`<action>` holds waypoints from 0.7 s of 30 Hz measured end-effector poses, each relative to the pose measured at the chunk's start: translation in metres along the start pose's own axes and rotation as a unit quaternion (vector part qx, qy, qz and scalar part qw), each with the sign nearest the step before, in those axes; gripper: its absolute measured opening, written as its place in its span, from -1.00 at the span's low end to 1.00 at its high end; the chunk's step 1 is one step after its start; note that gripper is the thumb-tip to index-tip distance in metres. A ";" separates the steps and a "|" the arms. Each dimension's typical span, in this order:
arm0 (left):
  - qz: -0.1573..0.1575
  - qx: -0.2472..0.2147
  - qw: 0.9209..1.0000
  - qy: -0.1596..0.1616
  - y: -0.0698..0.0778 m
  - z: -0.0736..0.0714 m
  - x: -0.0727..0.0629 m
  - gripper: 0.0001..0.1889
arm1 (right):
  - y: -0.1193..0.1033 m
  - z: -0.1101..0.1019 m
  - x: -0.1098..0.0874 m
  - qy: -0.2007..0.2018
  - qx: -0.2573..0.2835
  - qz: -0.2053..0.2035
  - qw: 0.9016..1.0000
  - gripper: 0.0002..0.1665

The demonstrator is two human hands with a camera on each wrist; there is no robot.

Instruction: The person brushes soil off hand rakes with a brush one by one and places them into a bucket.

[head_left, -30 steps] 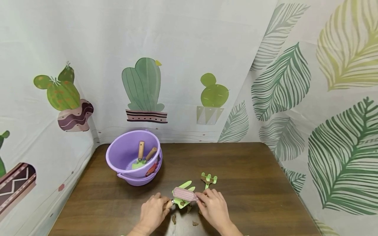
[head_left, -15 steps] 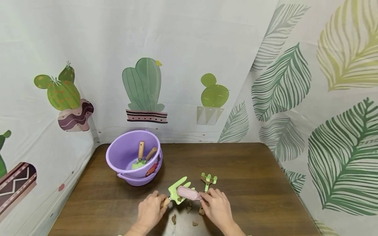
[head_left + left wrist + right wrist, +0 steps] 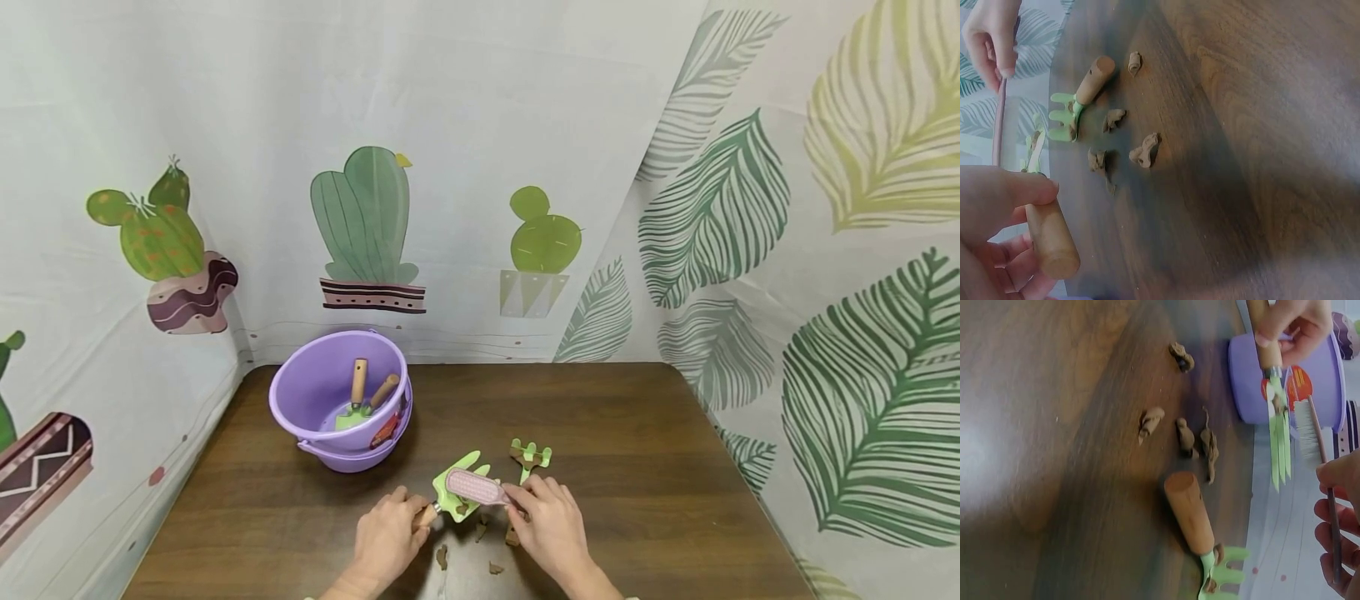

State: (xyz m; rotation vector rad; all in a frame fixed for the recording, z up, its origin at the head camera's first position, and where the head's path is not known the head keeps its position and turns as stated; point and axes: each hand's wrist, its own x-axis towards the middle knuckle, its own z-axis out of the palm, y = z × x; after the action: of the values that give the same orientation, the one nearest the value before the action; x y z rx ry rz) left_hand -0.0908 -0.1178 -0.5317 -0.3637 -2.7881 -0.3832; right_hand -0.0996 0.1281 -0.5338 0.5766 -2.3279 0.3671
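My left hand (image 3: 384, 533) grips the wooden handle of a small green garden fork (image 3: 447, 492), tines pointing away to the right. My right hand (image 3: 551, 525) pinches the handle of a pink brush (image 3: 475, 487). From the head view the brush head overlaps the fork's tines. The right wrist view shows white bristles (image 3: 1308, 428) facing the fork, with a small gap visible from that angle. Brown residue sticks to the fork's green metal. Several crumpled brown clumps (image 3: 1145, 150) lie on the table below the hands.
A small green rake (image 3: 530, 454) with a wooden handle and brown residue lies beside my right hand. Stacked purple buckets (image 3: 288, 417) stand at the back left, holding wooden-handled tools (image 3: 359, 383). A patterned cloth (image 3: 465, 333) hangs behind the wooden table (image 3: 615, 433).
The fork first shifted up and left, then came slightly back right. The brush slid right across the tines, then a little left. Both hands keep their hold; the clumps stay nearly in place.
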 end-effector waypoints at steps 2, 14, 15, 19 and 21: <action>0.002 -0.002 1.000 -0.004 0.003 0.000 0.001 -0.68 | -0.004 0.001 0.001 0.000 0.007 -0.008 1.000 -0.69; -0.008 0.013 1.000 0.015 -0.006 -0.003 0.004 -0.68 | 0.000 -0.001 -0.004 -0.002 0.004 -0.017 1.000 -0.68; -0.009 0.012 1.000 0.013 -0.007 -0.003 0.005 -0.68 | 0.001 -0.002 -0.004 -0.002 0.006 -0.017 1.000 -0.67; -0.011 0.009 1.000 0.009 -0.007 -0.002 0.004 -0.69 | 0.004 -0.003 -0.007 0.001 0.007 -0.014 1.000 -0.67; -0.014 0.007 1.000 0.008 -0.008 -0.002 0.004 -0.69 | 0.005 -0.003 -0.008 0.003 0.004 -0.012 1.000 -0.67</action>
State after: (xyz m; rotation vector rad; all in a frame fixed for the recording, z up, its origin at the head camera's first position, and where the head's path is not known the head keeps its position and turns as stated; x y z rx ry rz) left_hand -0.0962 -0.1247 -0.5301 -0.3167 -2.7823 -0.3720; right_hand -0.0953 0.1362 -0.5372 0.6066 -2.3132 0.3657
